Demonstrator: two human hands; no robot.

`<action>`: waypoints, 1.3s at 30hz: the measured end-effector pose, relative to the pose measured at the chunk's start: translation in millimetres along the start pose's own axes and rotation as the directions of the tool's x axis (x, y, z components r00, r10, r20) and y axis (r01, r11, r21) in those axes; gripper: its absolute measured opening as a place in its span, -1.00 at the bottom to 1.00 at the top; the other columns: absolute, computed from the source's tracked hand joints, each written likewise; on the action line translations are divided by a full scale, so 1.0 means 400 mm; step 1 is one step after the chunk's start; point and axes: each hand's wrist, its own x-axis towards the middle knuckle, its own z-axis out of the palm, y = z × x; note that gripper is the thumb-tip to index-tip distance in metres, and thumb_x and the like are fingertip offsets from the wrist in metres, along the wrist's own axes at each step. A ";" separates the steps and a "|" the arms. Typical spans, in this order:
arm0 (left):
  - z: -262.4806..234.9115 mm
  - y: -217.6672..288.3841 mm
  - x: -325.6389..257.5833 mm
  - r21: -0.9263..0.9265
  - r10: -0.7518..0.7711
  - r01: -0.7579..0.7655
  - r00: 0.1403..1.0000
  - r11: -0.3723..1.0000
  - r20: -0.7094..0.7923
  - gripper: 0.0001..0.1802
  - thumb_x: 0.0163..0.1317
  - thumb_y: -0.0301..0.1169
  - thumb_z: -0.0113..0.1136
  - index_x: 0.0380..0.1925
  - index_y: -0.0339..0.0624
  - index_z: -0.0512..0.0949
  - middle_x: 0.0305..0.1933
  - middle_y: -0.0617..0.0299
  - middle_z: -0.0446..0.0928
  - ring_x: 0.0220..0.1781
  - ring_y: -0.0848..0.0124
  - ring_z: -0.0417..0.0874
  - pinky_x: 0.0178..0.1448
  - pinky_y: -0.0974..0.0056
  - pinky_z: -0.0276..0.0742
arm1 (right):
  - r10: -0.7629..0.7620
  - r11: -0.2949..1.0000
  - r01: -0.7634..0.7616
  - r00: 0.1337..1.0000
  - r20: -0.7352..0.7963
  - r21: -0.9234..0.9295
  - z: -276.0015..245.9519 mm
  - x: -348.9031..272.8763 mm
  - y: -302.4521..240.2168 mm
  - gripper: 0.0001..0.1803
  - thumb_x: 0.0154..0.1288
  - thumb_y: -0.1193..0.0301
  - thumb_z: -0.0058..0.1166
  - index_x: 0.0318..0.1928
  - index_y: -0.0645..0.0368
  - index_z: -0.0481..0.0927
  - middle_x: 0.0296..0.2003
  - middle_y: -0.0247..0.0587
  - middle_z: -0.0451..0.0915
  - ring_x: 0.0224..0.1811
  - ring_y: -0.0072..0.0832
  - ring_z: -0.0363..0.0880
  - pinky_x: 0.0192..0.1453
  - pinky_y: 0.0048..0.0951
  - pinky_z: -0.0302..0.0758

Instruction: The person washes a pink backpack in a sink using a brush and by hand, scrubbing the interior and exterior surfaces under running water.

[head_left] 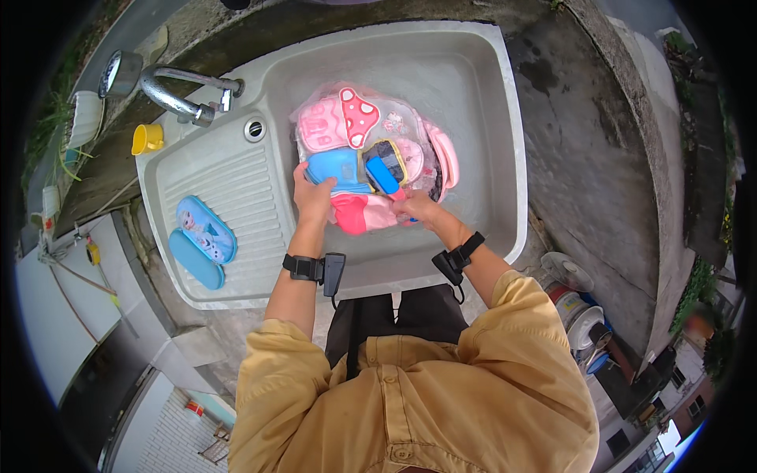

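Observation:
A pink child's backpack (318,126) with a red spotted mushroom patch (359,118) lies in water in the sink basin. My left hand (314,195) grips the near left edge of a light blue pouch-like part (337,167) on the backpack, thumb on top. My right hand (419,206) is closed round the pink handle of a scrub brush (382,175). The brush's blue head rests over a dark, yellow-edged patch (388,151) beside the blue part. Pink and red fabric (359,213) bulges between my hands. Whether the blue part is a separate pouch, I cannot tell.
The grey sink (516,158) has a ribbed drainboard (229,169) at left. An open blue pencil case (206,230) with a cartoon print lies there. A yellow cup (147,139) and a curved metal faucet (169,94) stand at the far left. A concrete wall (591,118) runs along the right.

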 end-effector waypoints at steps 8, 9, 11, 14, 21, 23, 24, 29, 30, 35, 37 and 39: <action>-0.056 -0.081 -0.123 0.201 0.465 -0.437 0.877 0.877 -0.121 -0.46 -0.11 -0.42 0.29 -0.09 -0.29 0.32 -0.11 0.00 0.38 -0.14 0.13 0.46 -0.04 0.16 0.39 | -0.098 0.926 0.106 0.994 -0.042 0.362 0.082 -0.016 -0.025 -0.91 0.03 0.53 0.00 -0.38 0.14 0.48 -0.51 -0.36 0.47 -0.49 -0.60 0.44 -0.38 -0.52 0.40; -0.056 -0.069 -0.173 0.377 0.606 -0.546 0.794 0.748 -0.053 -0.53 -0.09 -0.41 0.28 -0.16 -0.30 0.34 -0.12 -0.02 0.37 -0.15 0.09 0.45 -0.07 0.12 0.39 | -0.098 0.925 0.108 0.994 -0.047 0.365 0.097 -0.034 -0.049 -0.91 0.03 0.53 0.00 -0.38 0.14 0.48 -0.51 -0.36 0.47 -0.49 -0.60 0.44 -0.38 -0.52 0.40; -0.024 -0.064 -0.247 0.404 0.512 -0.512 0.851 0.758 0.118 -0.60 -0.07 -0.43 0.25 -0.22 -0.29 0.34 -0.16 -0.02 0.39 -0.17 0.07 0.46 -0.11 0.11 0.38 | -0.123 0.894 0.118 0.992 -0.016 0.432 0.132 -0.062 -0.077 -0.90 0.04 0.52 0.00 -0.36 0.17 0.49 -0.48 -0.33 0.50 -0.46 -0.59 0.47 -0.32 -0.53 0.42; 0.009 -0.063 -0.244 0.392 0.481 -0.535 0.845 0.748 0.236 -0.71 -0.04 -0.46 0.19 -0.31 -0.28 0.36 -0.27 0.00 0.43 -0.24 0.08 0.49 -0.21 0.10 0.39 | -0.197 0.914 0.181 0.980 0.008 0.364 0.124 -0.070 -0.100 -0.88 0.08 0.50 -0.02 -0.32 0.20 0.49 -0.42 -0.28 0.53 -0.39 -0.56 0.53 -0.29 -0.53 0.45; 0.026 -0.079 -0.170 0.273 0.487 -0.490 0.870 0.828 0.083 -0.83 -0.05 -0.47 0.15 -0.52 -0.31 0.38 -0.61 0.07 0.43 -0.56 0.19 0.51 -0.43 0.18 0.40 | -0.616 0.670 0.316 0.741 -0.267 -0.671 0.026 -0.167 -0.136 -0.71 0.17 0.30 0.05 -0.29 0.32 0.43 -0.53 -0.01 0.53 -0.52 -0.22 0.56 -0.43 -0.29 0.47; 0.015 -0.064 -0.160 0.275 0.506 -0.505 0.860 0.818 0.072 -0.85 -0.05 -0.48 0.14 -0.51 -0.31 0.38 -0.60 0.07 0.43 -0.56 0.21 0.50 -0.43 0.19 0.39 | -0.615 0.656 0.355 0.764 -0.199 -0.666 -0.004 -0.194 -0.094 -0.72 0.18 0.31 0.04 -0.32 0.32 0.42 -0.55 0.04 0.51 -0.52 -0.15 0.54 -0.43 -0.26 0.45; 0.012 -0.058 -0.159 0.278 0.524 -0.518 0.850 0.809 0.059 -0.86 -0.06 -0.50 0.13 -0.50 -0.30 0.38 -0.59 0.08 0.43 -0.55 0.22 0.49 -0.43 0.19 0.38 | -0.610 0.642 0.395 0.782 -0.126 -0.657 -0.009 -0.196 -0.076 -0.73 0.18 0.32 0.04 -0.35 0.32 0.40 -0.58 0.09 0.49 -0.51 -0.08 0.53 -0.43 -0.24 0.44; -0.005 -0.031 -0.152 0.279 0.648 -0.640 0.758 0.716 0.077 -0.85 -0.09 -0.52 0.13 -0.51 -0.30 0.38 -0.56 0.07 0.39 -0.51 0.21 0.45 -0.39 0.18 0.36 | -0.699 0.388 0.507 0.706 0.112 -0.770 0.035 -0.147 -0.073 -0.78 0.13 0.36 0.05 -0.40 0.27 0.40 -0.60 0.01 0.50 -0.56 -0.09 0.50 -0.50 -0.22 0.41; -0.013 -0.033 -0.147 0.327 0.678 -0.661 0.731 0.676 0.075 -0.85 -0.10 -0.53 0.14 -0.51 -0.30 0.38 -0.55 0.07 0.37 -0.50 0.20 0.44 -0.38 0.18 0.36 | -0.726 0.259 0.537 0.657 0.205 -0.803 0.044 -0.142 -0.083 -0.79 0.12 0.35 0.06 -0.42 0.25 0.40 -0.61 -0.01 0.49 -0.58 -0.12 0.50 -0.53 -0.22 0.40; -0.035 0.002 -0.132 0.278 0.663 -0.641 0.749 0.716 0.019 -0.85 -0.13 -0.54 0.14 -0.53 -0.30 0.38 -0.54 0.08 0.37 -0.49 0.20 0.43 -0.37 0.17 0.36 | -0.844 0.131 0.549 0.499 0.197 -0.826 0.074 -0.144 -0.090 -0.78 0.11 0.33 0.08 -0.48 0.20 0.40 -0.68 -0.07 0.46 -0.63 -0.20 0.48 -0.60 -0.25 0.35; -0.039 0.007 -0.133 0.291 0.664 -0.641 0.747 0.710 0.024 -0.85 -0.13 -0.55 0.15 -0.53 -0.30 0.39 -0.54 0.08 0.38 -0.51 0.21 0.44 -0.39 0.18 0.36 | -0.853 0.233 0.487 0.518 0.064 -0.842 0.106 -0.137 -0.072 -0.77 0.09 0.32 0.10 -0.52 0.22 0.44 -0.71 -0.09 0.44 -0.65 -0.19 0.45 -0.61 -0.27 0.35; -0.044 0.009 -0.134 0.286 0.626 -0.601 0.780 0.747 0.004 -0.85 -0.15 -0.56 0.16 -0.52 -0.30 0.40 -0.53 0.09 0.40 -0.53 0.24 0.45 -0.42 0.22 0.38 | -0.843 0.359 0.525 0.537 -0.027 -0.771 0.112 -0.141 -0.070 -0.76 0.09 0.31 0.11 -0.52 0.23 0.48 -0.74 -0.13 0.43 -0.69 -0.24 0.44 -0.62 -0.30 0.33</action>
